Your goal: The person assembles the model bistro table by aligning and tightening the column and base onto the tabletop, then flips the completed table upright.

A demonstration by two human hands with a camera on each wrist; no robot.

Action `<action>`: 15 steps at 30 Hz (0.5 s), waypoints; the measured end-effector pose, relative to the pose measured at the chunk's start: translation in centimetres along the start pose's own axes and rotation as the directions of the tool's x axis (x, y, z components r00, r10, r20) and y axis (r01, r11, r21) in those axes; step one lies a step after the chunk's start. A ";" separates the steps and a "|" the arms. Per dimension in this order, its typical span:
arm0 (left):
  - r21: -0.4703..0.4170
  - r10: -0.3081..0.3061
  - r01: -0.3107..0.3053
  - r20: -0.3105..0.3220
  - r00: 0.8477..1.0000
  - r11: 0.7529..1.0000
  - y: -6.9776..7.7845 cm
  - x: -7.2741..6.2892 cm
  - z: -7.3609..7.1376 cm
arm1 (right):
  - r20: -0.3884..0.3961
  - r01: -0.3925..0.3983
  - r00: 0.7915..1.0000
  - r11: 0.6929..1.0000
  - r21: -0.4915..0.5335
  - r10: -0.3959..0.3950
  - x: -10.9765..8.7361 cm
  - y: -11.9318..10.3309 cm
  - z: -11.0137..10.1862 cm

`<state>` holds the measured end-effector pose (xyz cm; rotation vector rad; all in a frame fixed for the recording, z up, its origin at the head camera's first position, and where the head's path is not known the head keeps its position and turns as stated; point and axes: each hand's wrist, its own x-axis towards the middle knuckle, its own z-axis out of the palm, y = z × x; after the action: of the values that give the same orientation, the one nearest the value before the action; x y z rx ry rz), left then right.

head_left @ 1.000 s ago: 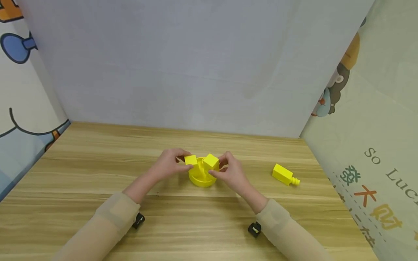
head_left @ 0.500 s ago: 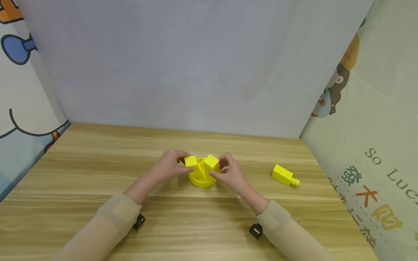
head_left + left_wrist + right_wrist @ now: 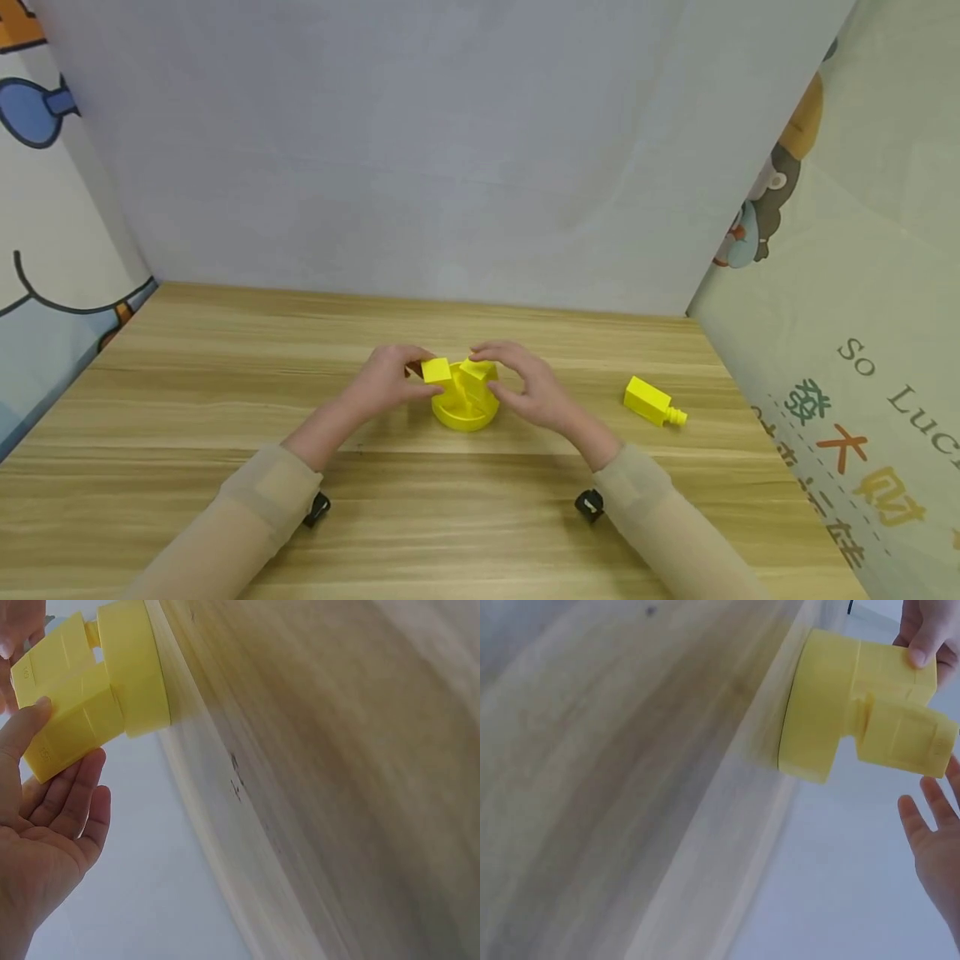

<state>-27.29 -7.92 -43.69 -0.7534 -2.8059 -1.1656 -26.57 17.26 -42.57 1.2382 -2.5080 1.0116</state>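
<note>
A round yellow dish-like base stands on the table in front of me, with two square yellow blocks rising from it. My left hand pinches the left block between thumb and fingers; the left wrist view shows the thumb on its side and fingers under it. The right block leans outward from the base on a narrow neck. Around it my right hand is spread, index finger over the block's top and thumb near its side. In the right wrist view those fingers are fairly straight at the block's end.
A third yellow block with a ribbed, narrow peg lies on the wooden table to the right. A pale cloth wall closes off the back, and printed cloths hang at both sides.
My right hand has loosened from the right block; its fingers have spread and shifted left over the block's top. My left hand keeps its pinch, nearly still.
</note>
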 end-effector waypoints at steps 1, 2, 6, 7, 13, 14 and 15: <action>-0.001 0.003 -0.003 -0.002 1.000 1.000 0.0 0.0 0.0 | 0.022 0.007 1.000 1.000 0.003 -0.007 0.1 0.0 0.0; -0.001 0.001 -0.001 -0.002 1.000 1.000 0.0 -0.1 -0.1 | 0.042 0.011 0.999 1.000 0.006 -0.011 0.2 0.1 0.0; -0.005 0.009 -0.009 -0.001 1.000 1.000 0.0 -0.1 -0.2 | 0.086 0.004 0.996 1.000 0.011 -0.004 0.4 0.3 0.0; -0.008 0.012 -0.012 -0.001 1.000 1.000 0.0 -0.1 -0.2 | 0.088 0.005 0.996 1.000 0.006 -0.006 0.4 0.4 0.0; -0.018 0.017 -0.017 -0.005 1.000 1.000 0.0 -0.2 -0.2 | 0.070 0.009 0.998 1.000 -0.009 -0.008 0.5 0.5 0.1; -0.020 0.019 -0.019 -0.006 1.000 1.000 0.0 -0.2 -0.2 | 0.065 0.007 0.998 1.000 -0.016 -0.006 0.6 0.4 0.1; -0.022 0.022 -0.022 -0.007 1.000 1.000 0.0 -0.2 -0.2 | 0.059 0.006 0.998 1.000 -0.022 -0.004 0.6 0.4 0.2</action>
<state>-27.15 -8.11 -43.63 -0.7780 -2.7770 -1.1951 -27.24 16.95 -42.66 1.2857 -2.5515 0.9570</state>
